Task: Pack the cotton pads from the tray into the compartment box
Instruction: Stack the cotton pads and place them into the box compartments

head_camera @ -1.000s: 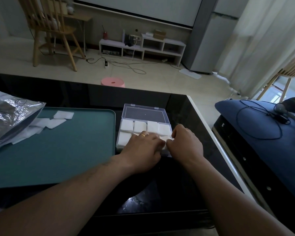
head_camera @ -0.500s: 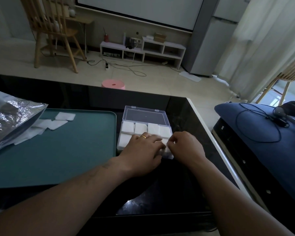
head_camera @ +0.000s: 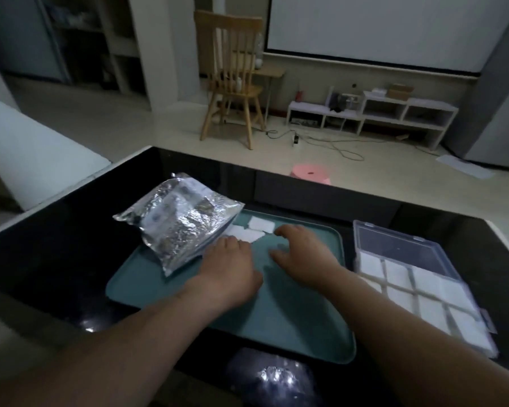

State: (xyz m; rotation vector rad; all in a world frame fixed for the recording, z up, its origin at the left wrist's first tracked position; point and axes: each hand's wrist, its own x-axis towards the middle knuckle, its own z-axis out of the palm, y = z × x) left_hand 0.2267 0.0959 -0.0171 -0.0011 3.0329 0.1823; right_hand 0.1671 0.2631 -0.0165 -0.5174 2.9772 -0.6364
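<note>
A teal tray (head_camera: 276, 321) lies on the black table. A few white cotton pads (head_camera: 260, 224) sit at its far end, partly under a silver foil bag. My left hand (head_camera: 229, 271) reaches to the bag's edge, its fingertips on the nearest pad (head_camera: 244, 234). My right hand (head_camera: 303, 255) hovers over the tray with fingers spread and loose, just short of the pads, holding nothing. The clear compartment box (head_camera: 400, 245) stands to the right of the tray, lid open at the back. White pads (head_camera: 423, 292) fill its compartments.
The crinkled silver foil bag (head_camera: 180, 221) overlaps the tray's far left corner. The glossy black table (head_camera: 56, 248) extends left and ends close behind the tray. On the floor beyond it stand a pink stool (head_camera: 310, 173) and a wooden chair (head_camera: 232, 83).
Both hands have left the compartment box and moved left over the tray towards the loose pads. The view has swung left with them.
</note>
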